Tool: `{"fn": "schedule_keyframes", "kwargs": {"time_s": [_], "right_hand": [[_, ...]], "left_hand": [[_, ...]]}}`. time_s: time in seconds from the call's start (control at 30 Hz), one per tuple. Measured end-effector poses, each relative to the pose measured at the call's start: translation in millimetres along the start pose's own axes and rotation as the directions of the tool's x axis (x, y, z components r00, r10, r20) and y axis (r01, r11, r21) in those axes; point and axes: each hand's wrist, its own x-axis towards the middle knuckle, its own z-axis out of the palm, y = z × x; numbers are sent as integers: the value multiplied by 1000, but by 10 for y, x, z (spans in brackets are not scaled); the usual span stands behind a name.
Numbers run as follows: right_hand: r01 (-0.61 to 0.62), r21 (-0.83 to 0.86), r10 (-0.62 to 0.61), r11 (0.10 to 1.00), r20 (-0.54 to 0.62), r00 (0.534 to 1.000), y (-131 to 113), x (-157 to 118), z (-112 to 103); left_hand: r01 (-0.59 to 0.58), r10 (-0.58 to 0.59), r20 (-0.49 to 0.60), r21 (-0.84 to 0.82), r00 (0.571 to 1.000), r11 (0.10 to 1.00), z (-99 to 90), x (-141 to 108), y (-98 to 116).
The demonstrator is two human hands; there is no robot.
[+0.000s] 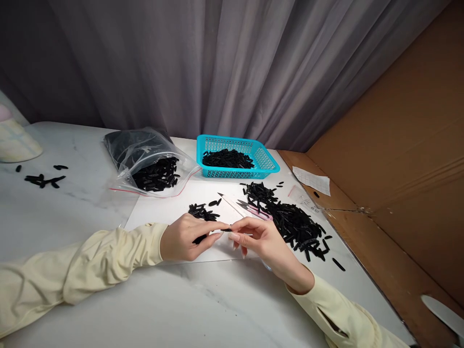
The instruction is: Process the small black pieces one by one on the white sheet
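Over the front edge of a white sheet (152,212), my two hands meet at a small black piece (227,229). The right hand (255,237) pinches the piece's right end between thumb and fingertips. My left hand (192,237) has its index finger at the other end and its thumb just below. More black pieces show beneath the left palm. Behind that hand lies a small black pile (203,212). Pink-handled scissors (253,210) and a white pointed tool (232,204) lie beyond the fingertips. To the right spreads a large heap of black pieces (297,224).
A blue basket (239,173) holding black pieces stands at the back. Left of it lies an open clear bag (155,166) of similar pieces. Loose pieces (44,181) and a pale container (18,140) are far left. Cardboard (398,169) borders the right.
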Motion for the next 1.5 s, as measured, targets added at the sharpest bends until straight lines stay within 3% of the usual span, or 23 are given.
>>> {"fn": "schedule_keyframes", "kwargs": {"time_s": [0.33, 0.57, 0.7, 0.77, 0.8, 0.83, 0.9, 1.0, 1.07, 1.17, 1.3, 1.5], "right_hand": [[-11, 27, 10, 1000, 17, 1000, 13, 2, 4], [22, -2, -22, 1000, -25, 999, 3, 14, -10], [43, -249, -109, 967, -255, 961, -94, 103, -275], [45, -491, -253, 870, -365, 896, -143, 145, -405], [57, -605, -341, 794, -366, 866, -164, 154, -434], [85, -693, -413, 716, -323, 851, -182, 151, -430], [205, -771, -479, 603, -143, 866, -210, 114, -325], [411, -726, -435, 551, 170, 884, -230, 39, -23], [437, -740, -363, 511, 275, 890, -235, 25, 167], [371, -850, -225, 374, 304, 926, -252, 77, 336], [313, -925, -116, 214, 294, 949, -305, 166, 405], [323, -920, -91, 219, 311, 946, -351, 169, 356]], "left_hand": [[-25, 25, -4, 13, 1000, 1000, 4, 5, -5], [39, -39, -12, 66, 999, 997, 14, 5, -10], [93, -90, -36, 87, 995, 992, 36, 0, -10], [105, -104, -19, 100, 994, 989, 46, -10, -12], [109, -109, -10, 113, 994, 988, 51, -17, -15], [113, -113, -3, 128, 994, 985, 55, -25, -18], [121, -123, 3, 156, 992, 980, 61, -41, -26], [133, -140, 29, 176, 990, 975, 62, -57, -37], [146, -160, 69, 168, 985, 975, 60, -61, -45], [181, -202, 120, 162, 972, 970, 63, -57, -56], [249, -274, 159, 162, 948, 955, 77, -41, -67], [328, -359, 220, 165, 907, 930, 73, -16, -56]]}}
